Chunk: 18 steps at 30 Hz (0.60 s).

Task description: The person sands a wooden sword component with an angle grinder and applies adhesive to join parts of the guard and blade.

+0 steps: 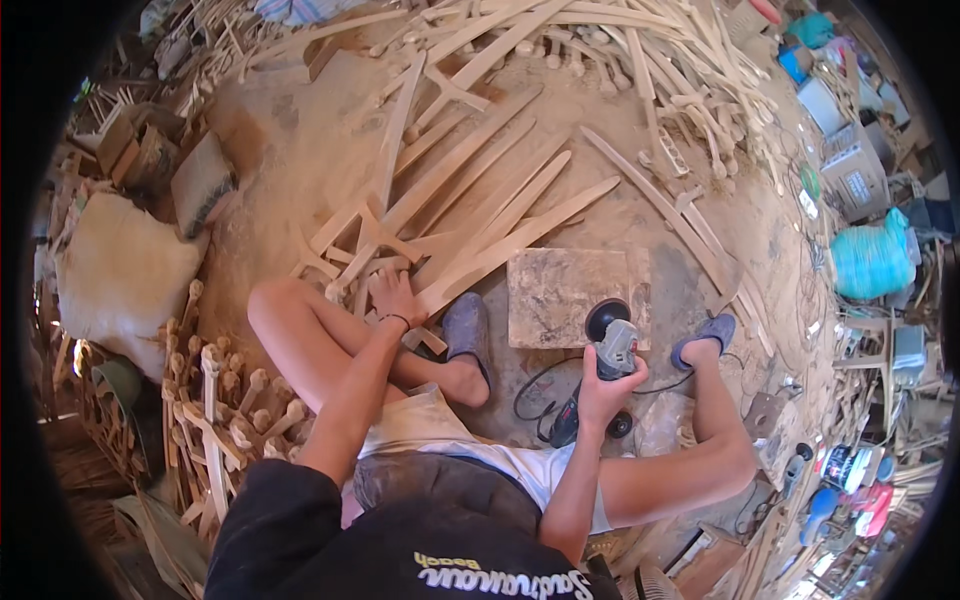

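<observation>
We held the grinder (620,343) by its body in our right grip (600,390), disc (608,318) over the wooden block (550,290).
Probably held so to keep the disc off our legs (680,480); left grip (393,297) was at the hilts (372,232) of the wooden swords (465,167), couldn't tell if closed on one. Block sat between our feet (702,352), likely for reach; swords lay on the ground (330,150), several hilts our way, presumably for handiness.

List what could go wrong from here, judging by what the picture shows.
The black disc of the power tool in the right hand could catch the bare right leg if it slips. The looped cable might snag when moved. The sword-shaped wooden pieces could leave splinters in the bare left hand.
</observation>
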Tool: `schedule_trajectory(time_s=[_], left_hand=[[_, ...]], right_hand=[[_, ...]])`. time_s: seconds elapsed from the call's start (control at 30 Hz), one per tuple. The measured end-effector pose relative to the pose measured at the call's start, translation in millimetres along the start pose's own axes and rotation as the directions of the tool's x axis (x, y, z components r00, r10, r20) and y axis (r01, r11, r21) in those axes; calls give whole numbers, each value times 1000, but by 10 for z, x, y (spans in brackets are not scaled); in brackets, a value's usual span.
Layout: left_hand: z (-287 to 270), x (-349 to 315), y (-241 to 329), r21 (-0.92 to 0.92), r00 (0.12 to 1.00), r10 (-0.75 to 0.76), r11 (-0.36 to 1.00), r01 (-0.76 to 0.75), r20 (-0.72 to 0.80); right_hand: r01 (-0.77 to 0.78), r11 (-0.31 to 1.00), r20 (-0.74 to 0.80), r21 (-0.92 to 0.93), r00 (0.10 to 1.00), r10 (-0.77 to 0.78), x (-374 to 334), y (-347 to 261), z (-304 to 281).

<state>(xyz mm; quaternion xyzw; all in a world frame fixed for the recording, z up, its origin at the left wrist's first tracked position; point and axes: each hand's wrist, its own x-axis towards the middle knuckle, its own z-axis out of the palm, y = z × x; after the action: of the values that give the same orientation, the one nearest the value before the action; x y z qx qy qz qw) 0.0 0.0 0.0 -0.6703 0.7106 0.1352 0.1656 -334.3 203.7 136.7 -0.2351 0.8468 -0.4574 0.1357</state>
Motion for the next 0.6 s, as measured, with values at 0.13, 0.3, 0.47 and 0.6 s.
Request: schedule_trajectory(time_s=[0.13, 0.3, 0.47, 0.6], left_hand=[[212, -71, 171, 0, 984, 176, 984, -176, 20], [525, 215, 135, -15, 972, 217, 975, -220, -92], [402, 517, -16, -324, 927, 282, 878, -353, -246], [142, 595, 41, -325, 868, 328, 830, -453, -373]], right_hand=[[16, 997, -26, -76, 999, -18, -4, -46, 105], [132, 991, -26, -38, 991, -133, 44, -155, 61], [175, 984, -45, -22, 983, -176, 155, -271, -215], [251, 966, -93, -63, 962, -256, 249, -399, -499]])
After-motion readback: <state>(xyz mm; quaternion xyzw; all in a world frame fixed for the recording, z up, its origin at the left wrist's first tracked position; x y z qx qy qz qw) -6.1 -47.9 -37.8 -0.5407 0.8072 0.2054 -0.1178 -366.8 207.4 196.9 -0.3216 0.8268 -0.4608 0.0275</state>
